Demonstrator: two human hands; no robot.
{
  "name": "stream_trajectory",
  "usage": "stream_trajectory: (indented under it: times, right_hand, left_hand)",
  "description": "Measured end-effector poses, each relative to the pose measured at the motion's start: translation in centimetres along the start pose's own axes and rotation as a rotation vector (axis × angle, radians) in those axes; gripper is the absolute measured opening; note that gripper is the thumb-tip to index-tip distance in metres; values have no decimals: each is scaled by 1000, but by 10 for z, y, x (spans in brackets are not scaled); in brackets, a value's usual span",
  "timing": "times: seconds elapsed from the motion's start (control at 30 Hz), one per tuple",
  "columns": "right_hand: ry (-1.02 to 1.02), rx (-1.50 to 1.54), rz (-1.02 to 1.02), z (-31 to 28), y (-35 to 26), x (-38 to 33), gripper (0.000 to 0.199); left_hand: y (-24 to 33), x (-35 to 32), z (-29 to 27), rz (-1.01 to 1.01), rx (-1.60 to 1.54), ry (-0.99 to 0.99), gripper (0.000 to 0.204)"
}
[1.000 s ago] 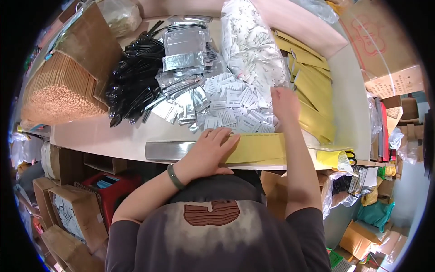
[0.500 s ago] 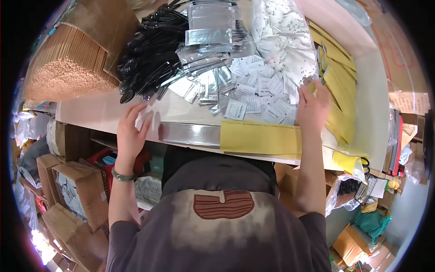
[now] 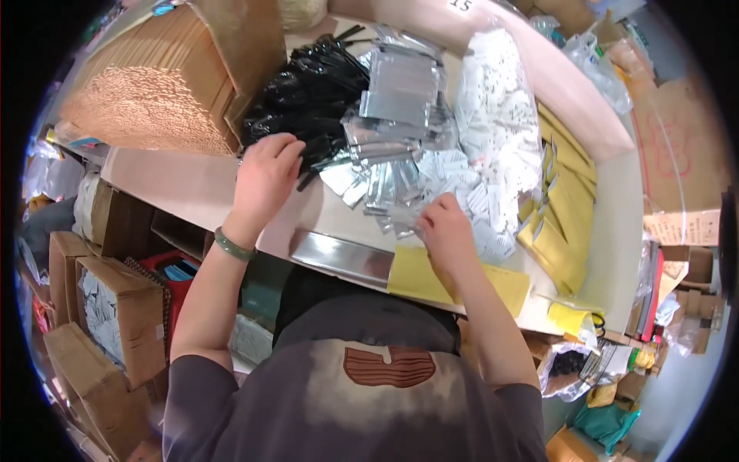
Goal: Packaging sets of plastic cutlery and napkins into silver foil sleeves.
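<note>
My left hand (image 3: 266,175) reaches onto the near edge of a pile of glossy black, slim-handled items (image 3: 308,96). Its fingers are bent together, and what lies beneath them is hidden. My right hand (image 3: 446,231) is pinched closed beside the silver sachets (image 3: 392,185) and the small white printed packets (image 3: 493,204); anything at its fingertips is too small to make out. Flat clear-and-silver pouches (image 3: 404,85) are stacked behind the sachets. At the table's front edge lie a shiny metal strip (image 3: 342,256) and a yellow envelope (image 3: 500,286), partly under my right forearm.
At the far left stands an opened carton (image 3: 231,46) densely filled with thin wooden sticks (image 3: 146,108). A clear bag of white packets (image 3: 496,108) and more yellow envelopes (image 3: 566,208) lie along the right. Black-handled scissors (image 3: 598,320) and cardboard boxes (image 3: 123,308) sit around the table.
My left hand has moved forward onto the black pile, its spread fingers now bent together. My right hand has come left from the white packets to the silver sachets. The view has shifted.
</note>
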State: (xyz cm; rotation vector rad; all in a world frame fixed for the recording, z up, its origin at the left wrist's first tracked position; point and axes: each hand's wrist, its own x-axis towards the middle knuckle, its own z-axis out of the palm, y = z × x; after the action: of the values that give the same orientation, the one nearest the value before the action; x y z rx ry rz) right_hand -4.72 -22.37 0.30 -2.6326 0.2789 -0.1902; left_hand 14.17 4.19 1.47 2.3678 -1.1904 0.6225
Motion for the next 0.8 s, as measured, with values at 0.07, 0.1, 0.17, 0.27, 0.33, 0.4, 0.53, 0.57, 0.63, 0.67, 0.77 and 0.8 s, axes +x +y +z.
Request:
stream_trajectory:
  times: [0.07,0.1,0.17,0.27,0.33,0.4,0.53,0.57,0.63,0.67,0.77,0.8]
  right_hand:
    - [70,78,-44,-20,-11,23,14]
    - [71,195,33,-36,-26,45,13]
    - [92,313,95,-41,-37,90,12]
    - [116,189,-136,-2,-6,141,13]
    - [404,-17,-357,25,9,153,11]
    - [267,-131,-393,21,15,147,10]
    - [225,-46,-313,-6,-21,109,8]
    - [207,105,-176,-22,-46,94,10]
    - [160,257,4,-12,-63,48,13]
    - [41,297,1,-2,-68,19,18]
    - [-87,92,-389,58,-54,-34,31]
    - [-94,97,-382,58,-60,-34,31]
  left_hand:
    - [-3,-2,4,2,-4,-50,32]
    - [-3,-3,6,20,-18,-124,33]
    - [-2,-1,10,-23,15,-146,33]
    - [4,4,17,-119,47,-191,27]
    - [8,6,14,-153,30,-189,25]
    - [4,6,12,-161,33,-208,24]
    - [1,8,11,-209,58,-222,18]
    - [-3,11,10,-207,65,-237,17]
    - [-3,20,10,-191,53,-237,14]
    - [-3,24,13,-181,39,-215,12]
    - [-6,24,23,-184,-24,-158,10]
    - [-6,22,23,-205,-45,-125,9]
